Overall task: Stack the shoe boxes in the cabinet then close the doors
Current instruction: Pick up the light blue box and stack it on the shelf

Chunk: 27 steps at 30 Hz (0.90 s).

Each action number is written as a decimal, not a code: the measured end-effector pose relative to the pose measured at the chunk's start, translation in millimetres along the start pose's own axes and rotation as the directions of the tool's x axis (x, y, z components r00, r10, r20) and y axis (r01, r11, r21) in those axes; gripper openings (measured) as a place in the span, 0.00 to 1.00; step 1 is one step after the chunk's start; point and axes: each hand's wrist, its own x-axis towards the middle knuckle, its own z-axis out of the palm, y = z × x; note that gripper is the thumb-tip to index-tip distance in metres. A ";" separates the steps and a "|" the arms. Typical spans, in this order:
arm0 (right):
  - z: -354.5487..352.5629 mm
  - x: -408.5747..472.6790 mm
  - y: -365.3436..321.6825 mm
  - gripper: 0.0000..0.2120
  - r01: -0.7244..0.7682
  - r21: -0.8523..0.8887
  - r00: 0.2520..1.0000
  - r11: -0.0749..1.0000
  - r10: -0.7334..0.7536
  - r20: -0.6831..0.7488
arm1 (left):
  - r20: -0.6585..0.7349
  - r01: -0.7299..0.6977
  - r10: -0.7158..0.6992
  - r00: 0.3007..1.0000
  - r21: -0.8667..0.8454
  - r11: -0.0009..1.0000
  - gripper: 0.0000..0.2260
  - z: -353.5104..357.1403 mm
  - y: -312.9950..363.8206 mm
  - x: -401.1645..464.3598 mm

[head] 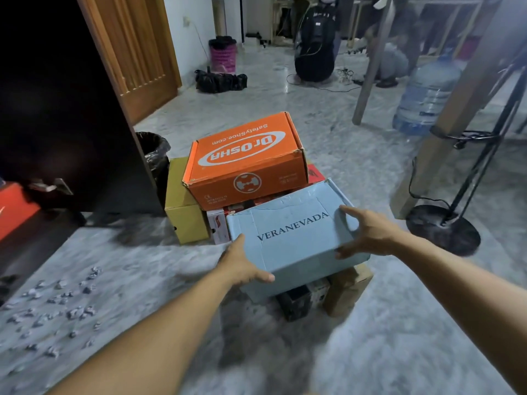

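A light blue shoe box [293,238] marked VERANEVADA sits on top of a pile of boxes on the floor. My left hand [242,263] grips its near left corner and my right hand [368,235] presses on its right side. Behind it lies an orange Dr.OSHA box [245,161] on other boxes, with a yellow box [182,206] to the left. Under the blue box are a black box [296,303] and a brown one [348,289]. The dark open cabinet [57,124] stands at the left, with a red box [14,206] inside it.
A wooden cabinet door [137,49] stands open behind the pile. A black-bagged bin [154,149] sits next to the cabinet. A large water bottle [425,95], a wooden post [445,132] and a lamp stand base [442,229] are at the right. Small paper scraps [57,303] litter the floor at the left.
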 end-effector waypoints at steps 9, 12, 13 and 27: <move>-23.3 -1.3 -83.2 0.44 0.225 -0.011 0.970 0.974 -0.225 -0.091 | -0.133 0.004 -0.005 0.991 -0.005 1.000 0.54 -102.5 1.9 -39.4; -32.8 1.8 -125.0 0.44 0.298 0.006 0.949 0.955 -0.295 -0.110 | -0.222 0.014 -0.017 0.975 -0.016 1.000 0.54 -153.0 4.0 -59.6; -34.9 2.7 -138.3 0.44 0.329 0.008 0.937 0.944 -0.326 -0.123 | -0.250 0.025 -0.028 0.968 -0.013 1.000 0.55 -169.6 5.0 -66.7; -54.9 -7.8 -346.2 0.34 0.638 0.224 0.770 0.737 -0.618 -0.160 | -0.633 0.086 -0.085 0.769 -0.029 0.996 0.52 -359.2 -11.9 -181.7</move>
